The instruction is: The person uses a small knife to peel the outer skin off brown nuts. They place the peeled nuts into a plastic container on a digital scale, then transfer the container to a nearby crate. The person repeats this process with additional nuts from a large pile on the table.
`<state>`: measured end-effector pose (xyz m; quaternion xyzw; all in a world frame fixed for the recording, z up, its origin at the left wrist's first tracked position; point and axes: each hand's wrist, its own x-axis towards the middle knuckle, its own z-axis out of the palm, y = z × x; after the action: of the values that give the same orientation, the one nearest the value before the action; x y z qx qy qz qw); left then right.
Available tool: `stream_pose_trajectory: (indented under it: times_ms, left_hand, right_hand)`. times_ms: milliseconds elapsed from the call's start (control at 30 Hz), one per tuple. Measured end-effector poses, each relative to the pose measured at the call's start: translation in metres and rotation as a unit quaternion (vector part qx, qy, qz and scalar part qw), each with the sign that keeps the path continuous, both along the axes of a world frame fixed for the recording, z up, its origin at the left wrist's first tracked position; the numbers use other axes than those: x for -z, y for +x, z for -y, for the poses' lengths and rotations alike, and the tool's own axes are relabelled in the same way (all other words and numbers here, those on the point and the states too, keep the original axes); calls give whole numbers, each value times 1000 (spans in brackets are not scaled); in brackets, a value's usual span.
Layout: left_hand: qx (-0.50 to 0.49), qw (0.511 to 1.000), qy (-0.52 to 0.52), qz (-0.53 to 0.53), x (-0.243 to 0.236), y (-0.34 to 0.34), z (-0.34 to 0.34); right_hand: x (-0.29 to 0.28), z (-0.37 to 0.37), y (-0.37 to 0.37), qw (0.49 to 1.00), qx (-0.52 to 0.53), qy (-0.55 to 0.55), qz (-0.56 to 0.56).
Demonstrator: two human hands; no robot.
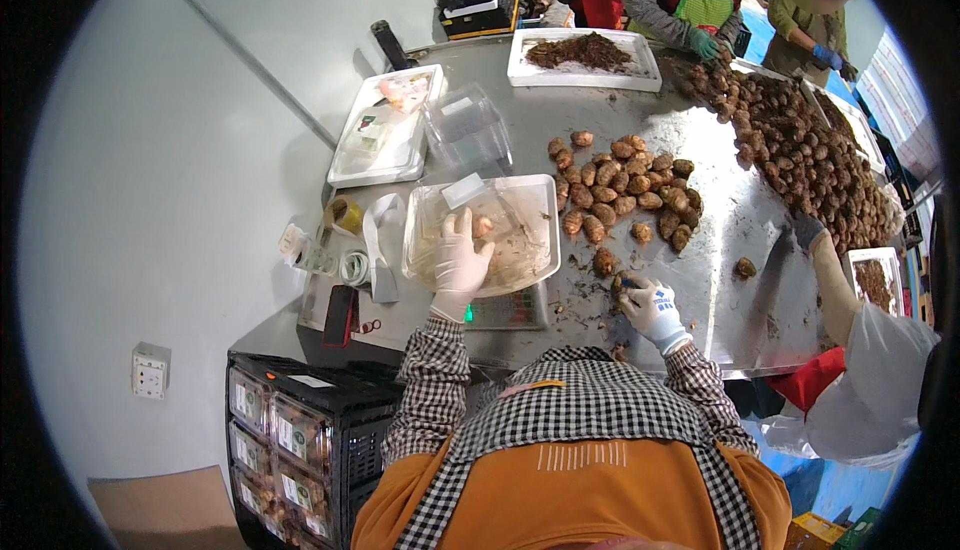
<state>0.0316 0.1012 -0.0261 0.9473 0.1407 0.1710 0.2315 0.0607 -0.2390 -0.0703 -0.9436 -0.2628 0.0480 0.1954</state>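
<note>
The metal worktop (725, 295) ended just before the person's checked apron (590, 405), its near edge bowed in the view. Its widest bare stretch ran between the loose group of brown tubers (630, 185) and the big heap (820, 155) at the right, broken by one lone tuber (745, 268) and a co-worker's sleeved arm (835, 285) coming in from that side. The left was tighter: a shallow white tray (408, 240), its rim rounded at the corners, sat close to a roll of yellow tape (345, 215) and a clear, stiff plastic box (465, 130).

The left hand (463, 258), in a thin white glove, was over the tray with fingers and thumb parted, beside a small pale tuber (482, 225) lying inside; whether it had hold of that was unclear. The right hand (652, 312), in a white knit-looking glove, was near the worktop's front edge, fingers curled at a dark piece (623, 282); how firmly it gripped could not be told. A rough, ringed tuber (605, 262) lay just beyond. The grouped tubers were egg-shaped, patchy tan and brown; the heap looked darker and shaggier.
</note>
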Motion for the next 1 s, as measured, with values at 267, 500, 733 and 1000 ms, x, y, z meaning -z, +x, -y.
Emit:
stream_pose_trajectory:
  times_ms: [267, 500, 733, 1000]
  left_hand:
    - [9, 978, -17, 206, -19, -1, 37]
    - [152, 964, -51, 213, -28, -10, 97]
    - [155, 958, -110, 216, -29, -21, 106]
    - [149, 788, -597, -1, -14, -17, 113]
  right_hand:
    - [16, 8, 18, 991, 122, 48, 18]
    - [20, -58, 45, 991, 113, -50, 52]
    - [55, -61, 69, 954, 109, 217, -177]
    - [-35, -45, 29, 644, -59, 648, -401]
